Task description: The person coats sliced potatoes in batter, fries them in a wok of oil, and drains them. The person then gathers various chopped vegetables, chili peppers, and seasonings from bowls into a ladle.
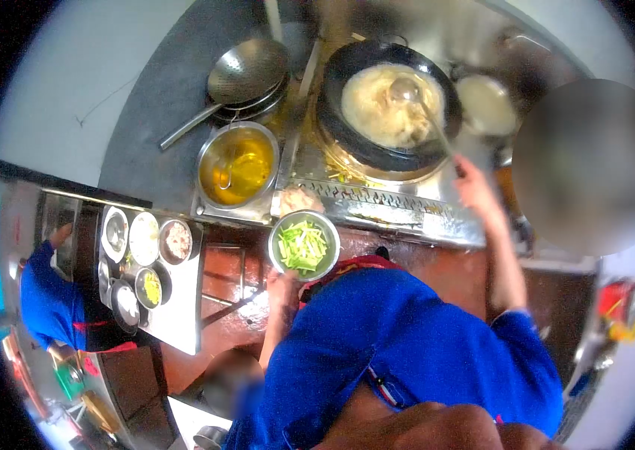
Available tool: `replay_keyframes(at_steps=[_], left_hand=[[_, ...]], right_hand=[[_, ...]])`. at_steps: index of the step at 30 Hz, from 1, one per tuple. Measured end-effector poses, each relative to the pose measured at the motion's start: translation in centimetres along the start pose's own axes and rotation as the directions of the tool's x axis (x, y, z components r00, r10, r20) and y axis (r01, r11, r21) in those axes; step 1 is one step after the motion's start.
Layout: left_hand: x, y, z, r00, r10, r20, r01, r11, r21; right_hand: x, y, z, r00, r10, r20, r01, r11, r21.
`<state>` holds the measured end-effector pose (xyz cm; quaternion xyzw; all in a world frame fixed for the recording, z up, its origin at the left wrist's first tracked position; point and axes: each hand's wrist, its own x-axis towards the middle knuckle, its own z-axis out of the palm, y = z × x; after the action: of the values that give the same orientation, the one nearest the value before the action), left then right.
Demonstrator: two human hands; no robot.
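My right hand (pixel 472 182) is closed round the handle of a ladle (pixel 406 90), whose bowl sits in the pale, bubbling liquid of a black wok (pixel 332 124) on the stove. Low in front of my body, my left hand (pixel 282 285) grips the near rim of a metal bowl (pixel 273 259) holding cut green vegetables (pixel 302 244). Just beyond that bowl is a pale pinkish heap of food (pixel 301 199), partly hidden by it; what it rests in cannot be made out.
Left of the wok stand a pot of yellow oil (pixel 246 166) and a perforated strainer (pixel 248 71) on stacked pans. A side table (pixel 175 322) bears several bowls of ingredients. Another person in blue (pixel 51 289) stands at far left. A pale round pan (pixel 487 105) is right of the wok.
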<state>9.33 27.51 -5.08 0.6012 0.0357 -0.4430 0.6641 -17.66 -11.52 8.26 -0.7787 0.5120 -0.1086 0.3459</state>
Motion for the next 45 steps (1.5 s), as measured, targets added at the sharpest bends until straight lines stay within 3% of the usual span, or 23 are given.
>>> replay_keyframes(at_steps=[1,3,5,7,8,10,12,14,15,18,19,22,24,27,30,31,34,38,39,41,43,45], left_hand=[[0.4,-0.9,-0.6,1.000,0.020,-0.004,-0.020,0.998,0.056],[-0.7,-0.9,1.5,0.996,-0.005,-0.093,-0.006,0.993,-0.119],[-0.6,-1.1,2.2,0.995,-0.006,-0.102,-0.020,0.969,-0.246],[-0.2,-1.3,1.7,0.990,-0.023,-0.139,0.013,0.997,-0.071],[0.0,-1.3,1.4,0.987,-0.031,-0.158,0.034,0.999,0.016],[0.9,-2.9,-0.2,0.990,0.143,-0.014,-0.139,0.977,0.161],[0.3,-2.2,0.0,0.990,0.142,0.012,-0.143,0.984,0.110],[-0.1,-1.3,1.0,0.997,-0.038,-0.065,0.029,0.991,-0.134],[0.2,-1.8,0.6,0.997,-0.047,-0.053,0.037,0.983,-0.177],[-0.1,-1.4,1.4,0.997,-0.028,-0.073,0.012,0.978,-0.210],[-0.1,-1.3,1.5,0.997,-0.039,-0.074,0.022,0.977,-0.212],[0.1,-1.0,1.5,0.996,-0.067,-0.059,0.053,0.976,-0.213],[0.5,-1.1,1.0,0.996,-0.080,-0.031,0.072,0.975,-0.211],[1.2,-1.8,0.4,0.998,-0.061,-0.005,0.058,0.977,-0.207],[0.2,-0.6,1.2,0.995,-0.087,-0.042,0.077,0.978,-0.194],[0.3,-0.8,1.2,0.997,-0.068,-0.037,0.058,0.976,-0.210],[0.7,-1.8,1.2,0.998,-0.041,-0.042,0.030,0.970,-0.242],[1.2,-1.8,1.1,0.996,-0.068,-0.061,0.057,0.986,-0.159],[1.0,-1.7,1.2,0.996,-0.066,-0.065,0.057,0.991,-0.120],[0.9,-1.4,1.3,0.998,-0.058,-0.029,0.052,0.982,-0.181],[0.7,-1.1,1.1,0.999,-0.037,-0.022,0.032,0.979,-0.199],[0.3,-1.2,1.4,0.999,-0.019,-0.046,0.010,0.983,-0.182]], right_hand=[[0.6,0.8,0.3,0.998,-0.010,-0.065,0.013,0.999,0.045],[1.3,1.3,0.8,0.992,0.089,-0.090,-0.089,0.996,-0.002],[2.0,2.0,2.5,0.989,0.148,-0.023,-0.142,0.975,0.170],[2.2,1.9,3.8,0.980,0.194,0.043,-0.198,0.925,0.325],[2.0,1.3,4.1,0.967,0.228,0.113,-0.254,0.832,0.492],[1.4,0.1,4.4,0.931,0.248,0.267,-0.363,0.554,0.749],[0.2,-0.8,3.7,0.915,0.185,0.360,-0.402,0.321,0.858],[-1.0,-0.6,3.0,0.908,0.110,0.405,-0.418,0.152,0.895],[-1.7,-0.6,2.6,0.904,0.122,0.409,-0.423,0.143,0.894],[-4.3,-1.3,0.6,0.894,0.099,0.437,-0.447,0.268,0.853],[-5.5,-2.5,-0.3,0.899,0.184,0.397,-0.438,0.402,0.804],[-6.6,-3.1,-1.8,0.930,0.156,0.334,-0.325,0.776,0.540],[-6.2,-2.4,-1.5,0.933,0.121,0.340,-0.259,0.882,0.395],[-5.5,-0.8,-1.1,0.919,0.076,0.387,-0.187,0.948,0.259],[-5.6,-0.2,-2.9,0.974,-0.053,0.220,0.037,0.997,0.074],[-5.9,-0.1,-3.6,0.974,-0.073,0.216,0.033,0.982,0.185],[-6.5,-0.8,-5.0,0.967,-0.179,0.182,0.167,0.983,0.079],[-2.9,0.7,-1.5,0.937,-0.122,0.328,0.120,0.992,0.027],[-2.0,0.0,-0.6,0.947,-0.007,0.321,0.014,1.000,-0.019],[-0.7,-2.2,-0.1,0.942,0.088,0.324,-0.116,0.991,0.070],[0.8,-2.4,0.4,0.967,0.060,0.249,-0.104,0.980,0.169],[3.2,1.3,1.8,0.994,-0.074,0.083,0.052,0.968,0.246]])
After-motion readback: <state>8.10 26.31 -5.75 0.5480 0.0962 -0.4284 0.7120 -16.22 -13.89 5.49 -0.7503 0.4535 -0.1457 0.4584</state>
